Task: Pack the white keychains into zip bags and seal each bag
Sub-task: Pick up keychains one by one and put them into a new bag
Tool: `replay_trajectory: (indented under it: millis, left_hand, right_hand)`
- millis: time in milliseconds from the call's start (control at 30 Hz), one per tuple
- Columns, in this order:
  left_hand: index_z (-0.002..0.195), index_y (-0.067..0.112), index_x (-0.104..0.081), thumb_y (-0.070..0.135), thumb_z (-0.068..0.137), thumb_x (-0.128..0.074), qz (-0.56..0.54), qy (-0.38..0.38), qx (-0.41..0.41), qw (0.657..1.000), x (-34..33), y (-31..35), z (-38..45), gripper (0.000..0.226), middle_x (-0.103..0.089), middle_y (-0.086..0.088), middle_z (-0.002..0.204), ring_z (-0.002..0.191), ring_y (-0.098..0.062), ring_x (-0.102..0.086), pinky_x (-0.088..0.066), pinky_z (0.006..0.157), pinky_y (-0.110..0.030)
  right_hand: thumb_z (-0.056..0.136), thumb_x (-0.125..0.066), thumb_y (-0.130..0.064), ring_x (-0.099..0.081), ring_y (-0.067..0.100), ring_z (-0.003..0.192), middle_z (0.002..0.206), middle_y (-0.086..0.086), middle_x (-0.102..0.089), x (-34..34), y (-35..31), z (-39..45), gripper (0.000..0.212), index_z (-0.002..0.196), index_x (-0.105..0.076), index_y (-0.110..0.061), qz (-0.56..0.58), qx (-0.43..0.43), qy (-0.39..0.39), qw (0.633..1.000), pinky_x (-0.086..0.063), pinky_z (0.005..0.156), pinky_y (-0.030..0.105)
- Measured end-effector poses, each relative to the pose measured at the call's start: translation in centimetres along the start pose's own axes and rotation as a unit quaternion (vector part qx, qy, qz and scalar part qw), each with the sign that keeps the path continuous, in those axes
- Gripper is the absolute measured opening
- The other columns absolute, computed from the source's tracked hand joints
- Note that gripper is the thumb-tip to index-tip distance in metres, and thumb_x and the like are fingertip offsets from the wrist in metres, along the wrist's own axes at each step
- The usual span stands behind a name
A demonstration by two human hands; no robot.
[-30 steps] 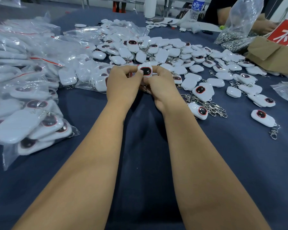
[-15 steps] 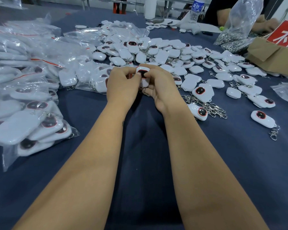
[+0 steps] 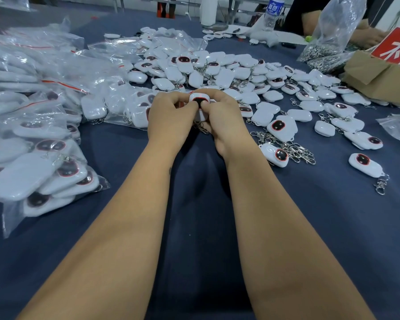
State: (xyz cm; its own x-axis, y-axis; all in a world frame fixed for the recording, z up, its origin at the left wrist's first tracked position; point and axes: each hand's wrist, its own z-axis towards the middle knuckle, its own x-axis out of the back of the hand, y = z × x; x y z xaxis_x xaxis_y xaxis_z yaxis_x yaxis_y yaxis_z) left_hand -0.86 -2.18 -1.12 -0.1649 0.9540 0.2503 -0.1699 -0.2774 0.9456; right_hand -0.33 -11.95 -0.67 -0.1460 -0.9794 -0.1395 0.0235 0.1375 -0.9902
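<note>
Soft, even indoor light falls from above, fairly bright, with a cool cast on the dark blue bench (image 3: 194, 227). Shadows are weak: a faint dark patch lies under and between the forearms. The clear zip bags (image 3: 44, 93) along the bench's left edge throw white glare that washes out their contents. Wide-angle distortion bends and stretches the forearms and the bench's far corners. The far edge and the water bottle (image 3: 271, 12) look soft; the centre is sharp.
</note>
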Motion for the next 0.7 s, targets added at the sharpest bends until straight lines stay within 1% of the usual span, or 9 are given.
replay_trajectory:
  millis: [100,200,300,367,433,500,567,633,700]
  left_hand:
    - [0.092,0.025,-0.077,0.028,0.078,-0.057,-0.002,0.004,0.0,1.0,-0.04,-0.12,0.05,0.025,-0.074,-0.006,0.089,0.087,-0.024,-0.066,-0.054,0.084,-0.044]
    - [0.088,0.026,-0.076,0.026,0.081,-0.058,0.0,0.009,-0.008,1.0,-0.1,-0.27,0.15,0.019,-0.073,-0.007,0.088,0.078,-0.016,-0.061,-0.053,0.082,-0.041]
    - [0.083,0.025,-0.074,0.023,0.084,-0.058,0.005,0.015,-0.011,1.0,-0.12,-0.35,0.28,0.017,-0.073,-0.009,0.088,0.081,-0.025,-0.064,-0.053,0.082,-0.041]
    - [0.083,0.02,-0.075,0.023,0.085,-0.057,0.008,0.018,-0.011,1.0,-0.1,-0.48,0.41,0.018,-0.073,-0.009,0.087,0.083,-0.027,-0.064,-0.053,0.08,-0.04]
    - [0.082,0.011,-0.075,0.022,0.086,-0.057,0.016,0.021,-0.016,1.0,-0.16,-0.64,0.58,0.022,-0.071,-0.011,0.081,0.071,-0.02,-0.057,-0.052,0.072,-0.038]
    - [0.077,0.005,-0.072,0.022,0.087,-0.056,0.036,0.023,-0.025,0.999,-0.26,-0.71,0.61,0.025,-0.067,-0.01,0.071,0.063,-0.014,-0.049,-0.045,0.063,-0.033]
    - [0.074,0.004,-0.072,0.02,0.087,-0.056,0.051,0.022,-0.034,0.998,-0.35,-0.73,0.6,0.026,-0.067,-0.012,0.072,0.066,-0.014,-0.05,-0.044,0.064,-0.03]
    - [0.077,0.005,-0.073,0.018,0.088,-0.055,0.061,0.022,-0.041,0.997,-0.34,-0.77,0.65,0.025,-0.07,-0.014,0.079,0.073,-0.018,-0.055,-0.048,0.069,-0.033]
    - [0.083,0.008,-0.075,0.02,0.09,-0.056,0.06,0.023,-0.044,0.997,-0.33,-0.83,0.7,0.023,-0.071,-0.012,0.085,0.081,-0.022,-0.062,-0.052,0.076,-0.036]
  right_hand:
    - [0.095,-0.037,0.009,-0.062,0.014,0.064,0.094,0.013,-0.066,0.09,0.08,0.09,0.034,0.094,-0.063,-0.013,-0.004,-0.003,-0.002,1.0,-0.046,0.049,0.017]
    - [0.096,-0.038,0.007,-0.063,0.015,0.067,0.093,0.011,-0.067,0.19,0.16,0.26,0.035,0.093,-0.065,-0.015,-0.002,-0.01,-0.009,1.0,-0.051,0.057,0.02]
    - [0.094,-0.039,0.008,-0.065,0.017,0.07,0.093,0.012,-0.069,0.2,0.12,0.38,0.033,0.101,-0.067,-0.011,0.01,-0.016,-0.015,1.0,-0.054,0.068,0.025]
    - [0.092,-0.042,0.008,-0.064,0.02,0.072,0.09,0.013,-0.069,0.15,0.11,0.47,0.032,0.104,-0.068,-0.007,0.014,-0.022,-0.011,1.0,-0.054,0.073,0.029]
    - [0.088,-0.044,0.008,-0.062,0.022,0.071,0.083,0.013,-0.069,0.08,0.13,0.56,0.031,0.103,-0.068,-0.005,0.011,-0.027,-0.003,1.0,-0.052,0.076,0.035]
    - [0.084,-0.044,0.01,-0.061,0.022,0.068,0.076,0.011,-0.069,0.08,0.16,0.6,0.033,0.101,-0.068,-0.004,0.008,-0.033,0.001,0.999,-0.049,0.076,0.036]
    - [0.082,-0.042,0.012,-0.062,0.023,0.069,0.074,0.01,-0.069,0.11,0.16,0.61,0.035,0.1,-0.068,-0.004,0.008,-0.037,-0.001,0.999,-0.05,0.073,0.034]
    - [0.082,-0.042,0.012,-0.061,0.022,0.067,0.075,0.011,-0.069,0.06,0.13,0.59,0.035,0.1,-0.067,-0.004,0.002,-0.037,0.0,0.999,-0.051,0.069,0.031]
    - [0.083,-0.043,0.01,-0.06,0.024,0.072,0.08,0.013,-0.068,-0.05,0.08,0.54,0.032,0.097,-0.066,-0.006,-0.007,-0.033,0.004,0.999,-0.047,0.072,0.034]
